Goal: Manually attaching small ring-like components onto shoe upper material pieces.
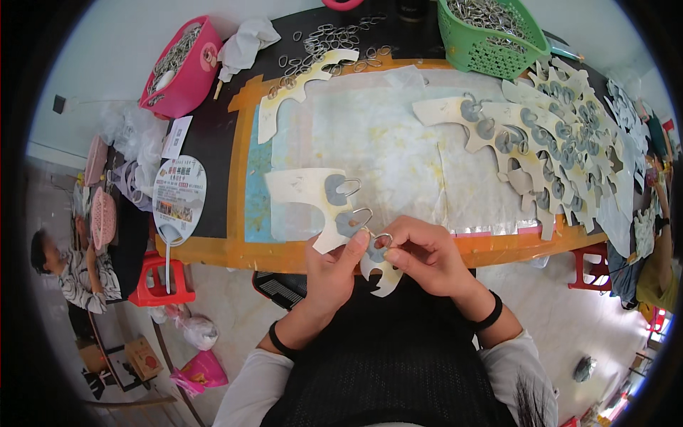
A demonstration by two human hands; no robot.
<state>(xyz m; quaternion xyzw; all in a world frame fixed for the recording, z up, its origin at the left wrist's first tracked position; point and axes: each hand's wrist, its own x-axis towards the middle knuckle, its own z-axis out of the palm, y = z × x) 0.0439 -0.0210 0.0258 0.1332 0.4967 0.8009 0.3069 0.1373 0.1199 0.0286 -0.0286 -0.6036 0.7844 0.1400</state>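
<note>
Both hands are at the table's near edge on one cream, curved cut-out piece (302,188) with grey patches and metal rings. My left hand (331,274) grips its lower part, the thumb pressed near a grey patch. With thumb and fingers closed, my right hand (432,257) pinches the piece's lower end at a metal ring (383,240). Two more rings stick out from grey patches higher up. The fingers partly hide the lower end. Beyond lies another cream piece (290,91) with loose rings about it. At right is a heap of similar pieces (562,135) with rings attached.
Loose metal rings (331,39) lie at the back. A pink basket (200,71) and a green basket (491,53) hold many metal parts. A white cloth (247,44) and a hand fan (178,196) lie at left. Red stools (162,279) stand below; other people sit at both sides.
</note>
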